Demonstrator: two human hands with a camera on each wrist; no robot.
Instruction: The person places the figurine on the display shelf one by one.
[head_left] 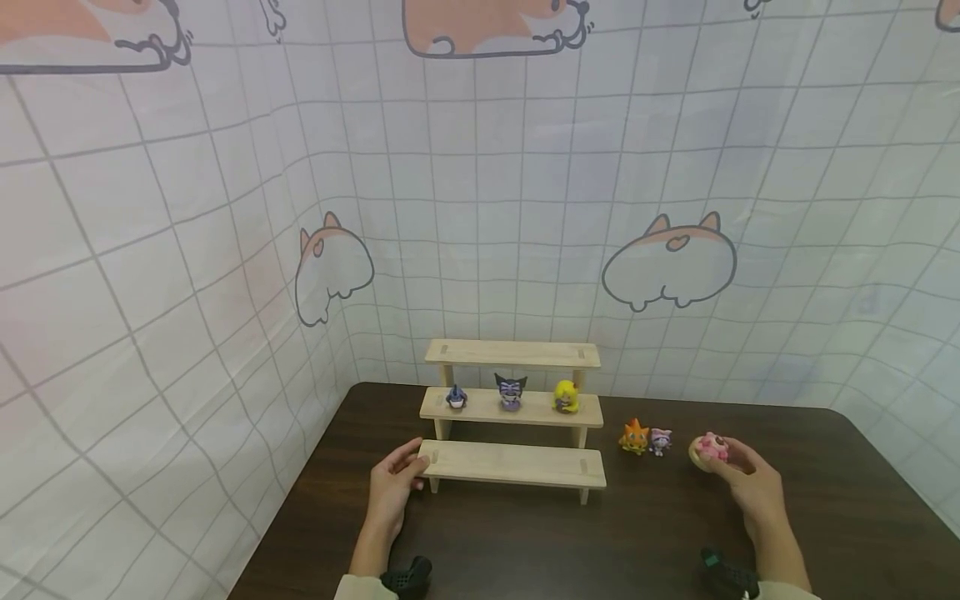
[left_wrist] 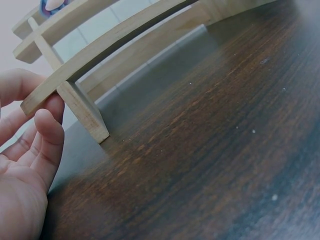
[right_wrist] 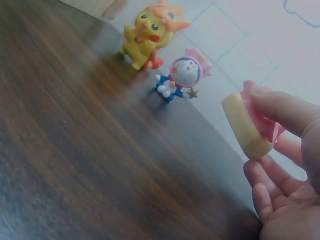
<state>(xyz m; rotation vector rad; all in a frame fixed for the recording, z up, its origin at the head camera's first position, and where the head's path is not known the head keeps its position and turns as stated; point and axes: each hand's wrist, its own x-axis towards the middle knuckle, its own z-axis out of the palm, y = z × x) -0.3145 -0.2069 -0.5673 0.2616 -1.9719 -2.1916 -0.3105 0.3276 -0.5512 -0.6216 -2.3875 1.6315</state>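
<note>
A three-tier wooden display stand (head_left: pixel 517 462) stands on the dark table. My left hand (head_left: pixel 393 487) holds the left end of its lowest board; in the left wrist view, the fingers (left_wrist: pixel 52 102) curl around the board's end. My right hand (head_left: pixel 753 483) pinches a small pink and cream figurine (head_left: pixel 708 450) at the stand's right. The right wrist view shows the thumb on its pink part and its cream base (right_wrist: pixel 245 127) turned sideways. Beside it are an orange-and-yellow figurine (head_left: pixel 634 437) and a small figurine with a pink headpiece (head_left: pixel 660 442), both upright on the table.
On the middle tier stand a dark blue figurine (head_left: pixel 456 397), a black-eared purple one (head_left: pixel 511 392) and a yellow one (head_left: pixel 566 397). A white gridded curtain (head_left: pixel 517 208) with dog drawings hangs behind and beside the table (head_left: pixel 525 550).
</note>
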